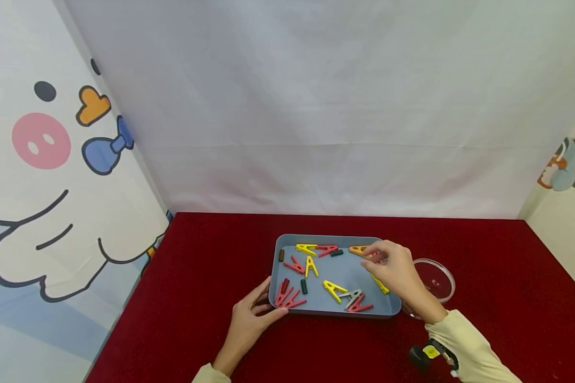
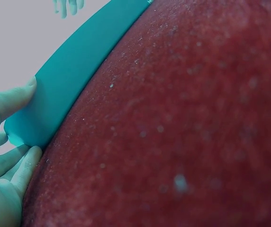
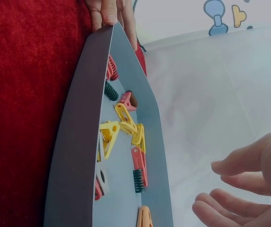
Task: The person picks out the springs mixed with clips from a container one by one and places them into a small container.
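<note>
Fingers of the right hand [image 1: 388, 268] are parted and hang over the right part of the blue-grey tray [image 1: 347, 270]; the right wrist view shows nothing between thumb and fingertips. Just left of those fingertips lies the orange clothespin [image 3: 145, 217], flat on the tray floor, its long axis running roughly along the tray's long side, its narrow end pointing left, away from them, the other end hidden behind them. The right hand is plainly the nearer one. A red piece [image 1: 376, 257] shows right beside the fingertips; whether they touch it, I cannot tell.

Toward the wearer from those fingers, a yellow clothespin [image 1: 382, 286] lies partly under the hand. Farther left of them is a dark green spring [image 1: 337, 253], and left and nearer the wearer, a grey clothespin [image 1: 354, 298].

The left hand [image 1: 251, 315] grips the tray's near left corner, thumb against the near wall, well apart from the orange clothespin. Right of the right fingers, beyond the tray, a round clear dish [image 1: 453, 283] rests on the red-covered table [image 1: 196, 266], partly hidden by the wrist.
</note>
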`<state>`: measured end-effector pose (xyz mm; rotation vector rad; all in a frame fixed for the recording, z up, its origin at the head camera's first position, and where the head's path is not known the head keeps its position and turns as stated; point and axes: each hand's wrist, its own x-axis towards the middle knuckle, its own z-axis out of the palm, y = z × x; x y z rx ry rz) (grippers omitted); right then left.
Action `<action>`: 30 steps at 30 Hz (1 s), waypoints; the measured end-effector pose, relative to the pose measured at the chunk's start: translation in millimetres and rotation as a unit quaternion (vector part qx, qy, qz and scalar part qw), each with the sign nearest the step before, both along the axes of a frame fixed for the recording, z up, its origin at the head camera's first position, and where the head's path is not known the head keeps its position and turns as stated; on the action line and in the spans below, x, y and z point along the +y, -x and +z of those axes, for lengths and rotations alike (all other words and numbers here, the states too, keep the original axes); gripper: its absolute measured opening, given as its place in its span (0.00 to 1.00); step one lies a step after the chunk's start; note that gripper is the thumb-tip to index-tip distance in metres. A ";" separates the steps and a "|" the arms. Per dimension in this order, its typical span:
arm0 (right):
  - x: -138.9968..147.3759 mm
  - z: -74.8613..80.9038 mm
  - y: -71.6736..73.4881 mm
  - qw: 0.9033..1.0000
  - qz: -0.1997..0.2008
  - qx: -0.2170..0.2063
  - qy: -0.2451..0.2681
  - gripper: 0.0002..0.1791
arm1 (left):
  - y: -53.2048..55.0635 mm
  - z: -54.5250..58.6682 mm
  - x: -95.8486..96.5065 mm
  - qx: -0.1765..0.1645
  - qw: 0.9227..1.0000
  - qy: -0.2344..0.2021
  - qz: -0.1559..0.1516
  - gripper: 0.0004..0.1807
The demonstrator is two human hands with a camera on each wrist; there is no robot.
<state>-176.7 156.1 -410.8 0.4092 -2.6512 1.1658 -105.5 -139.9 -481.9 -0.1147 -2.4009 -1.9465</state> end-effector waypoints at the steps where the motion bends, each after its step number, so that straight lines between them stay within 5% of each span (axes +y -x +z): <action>1: -0.9 -0.5 0.6 1.000 -0.001 -0.001 0.000 0.07 | -0.1 0.2 0.0 0.000 1.000 0.000 0.000 0.39; 30: -18.7 -9.3 14.0 1.000 -0.005 -0.026 0.003 0.05 | -0.4 0.7 0.0 -0.005 1.000 -0.006 -0.002 0.39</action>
